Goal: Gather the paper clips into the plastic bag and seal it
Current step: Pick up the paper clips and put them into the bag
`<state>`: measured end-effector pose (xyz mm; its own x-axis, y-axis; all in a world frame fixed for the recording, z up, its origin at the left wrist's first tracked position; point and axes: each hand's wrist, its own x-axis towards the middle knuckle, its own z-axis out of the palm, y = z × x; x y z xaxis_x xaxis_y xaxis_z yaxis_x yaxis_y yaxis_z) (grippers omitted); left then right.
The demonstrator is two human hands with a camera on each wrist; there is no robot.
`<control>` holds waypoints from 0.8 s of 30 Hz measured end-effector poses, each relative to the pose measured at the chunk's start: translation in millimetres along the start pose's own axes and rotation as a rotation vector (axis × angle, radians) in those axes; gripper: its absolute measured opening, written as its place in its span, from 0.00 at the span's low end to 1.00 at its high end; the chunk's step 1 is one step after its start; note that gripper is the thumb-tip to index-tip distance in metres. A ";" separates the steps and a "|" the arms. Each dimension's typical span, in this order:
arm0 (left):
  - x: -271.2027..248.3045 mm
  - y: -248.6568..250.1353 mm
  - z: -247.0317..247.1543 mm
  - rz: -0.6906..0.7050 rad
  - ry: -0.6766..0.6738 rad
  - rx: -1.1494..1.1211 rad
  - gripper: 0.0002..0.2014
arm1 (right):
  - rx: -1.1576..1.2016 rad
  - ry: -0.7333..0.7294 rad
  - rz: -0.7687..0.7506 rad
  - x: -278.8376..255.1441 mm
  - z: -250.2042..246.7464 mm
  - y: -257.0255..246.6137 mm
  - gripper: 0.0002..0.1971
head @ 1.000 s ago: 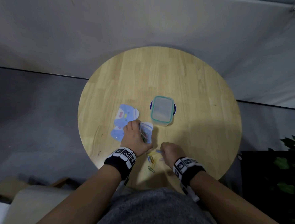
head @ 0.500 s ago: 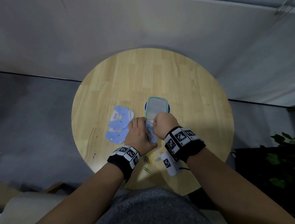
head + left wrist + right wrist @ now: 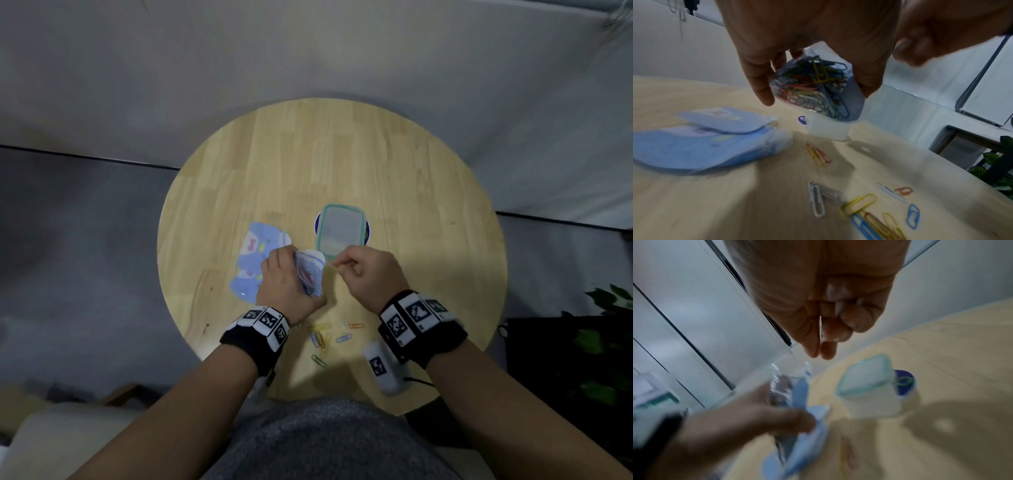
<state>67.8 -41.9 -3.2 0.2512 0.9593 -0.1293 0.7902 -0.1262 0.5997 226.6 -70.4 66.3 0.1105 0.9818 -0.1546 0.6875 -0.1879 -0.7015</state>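
Note:
My left hand (image 3: 282, 277) grips a small clear plastic bag (image 3: 310, 272) upright just above the table, with its mouth up. In the left wrist view the bag (image 3: 813, 86) is packed with coloured paper clips. My right hand (image 3: 363, 277) hovers to the right of the bag's mouth, apart from it. Its thumb and forefinger pinch a thin pale paper clip (image 3: 820, 328), which shows edge-on in the right wrist view. Several loose paper clips (image 3: 325, 335) lie on the wood between my wrists, near the front edge; the left wrist view shows these loose clips (image 3: 859, 204) close up.
A round wooden table (image 3: 342, 154) carries everything. A lidded teal-rimmed plastic box (image 3: 340, 233) stands just beyond my hands on a dark blue disc. A pile of blue printed bags (image 3: 251, 260) lies left of my left hand. A potted plant (image 3: 603, 329) is off the table's right side.
My right hand rose from the loose clips to the bag's mouth, then drew off a little to the right. The left hand has kept hold of the bag in about the same place.

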 end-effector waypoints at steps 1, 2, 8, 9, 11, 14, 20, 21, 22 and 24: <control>0.4 -4.0 -0.8 -0.008 -0.001 0.013 0.41 | -0.039 -0.015 0.040 -3.2 3.4 11.2 0.07; 0.2 -7.5 -1.2 -0.013 -0.003 0.023 0.40 | -0.111 -0.090 0.100 -7.0 9.7 24.2 0.07; -7.1 -11.4 -3.5 -0.012 -0.022 0.032 0.37 | -0.372 -0.485 0.270 -40.4 47.2 79.0 0.19; -8.4 -11.7 -3.7 -0.015 -0.027 0.035 0.37 | -0.366 -0.502 0.258 -43.9 51.3 79.8 0.26; -10.6 -12.6 -4.0 -0.018 -0.037 0.044 0.37 | -0.407 -0.537 0.202 -48.1 61.6 76.4 0.38; -13.2 -13.9 -4.0 -0.018 -0.046 0.050 0.38 | -0.516 -0.579 0.102 -49.2 80.1 65.7 0.46; -14.5 -15.9 -7.4 -0.005 -0.046 0.059 0.37 | -0.575 -0.502 0.039 -39.6 93.9 47.6 0.27; -15.1 -16.9 -7.7 -0.009 -0.041 0.057 0.38 | -0.574 -0.484 0.038 -37.2 93.2 48.2 0.23; -15.8 -18.3 -7.8 -0.010 -0.031 0.055 0.38 | -0.572 -0.470 0.037 -34.3 92.0 49.4 0.20; -17.3 -20.0 -8.3 -0.020 -0.023 0.056 0.38 | -0.567 -0.456 0.038 -29.8 89.1 51.9 0.16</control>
<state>43.0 -53.9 -6.3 0.2477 0.9556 -0.1593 0.8251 -0.1219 0.5517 195.0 -112.0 -27.4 -0.0835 0.8419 -0.5332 0.9690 -0.0561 -0.2404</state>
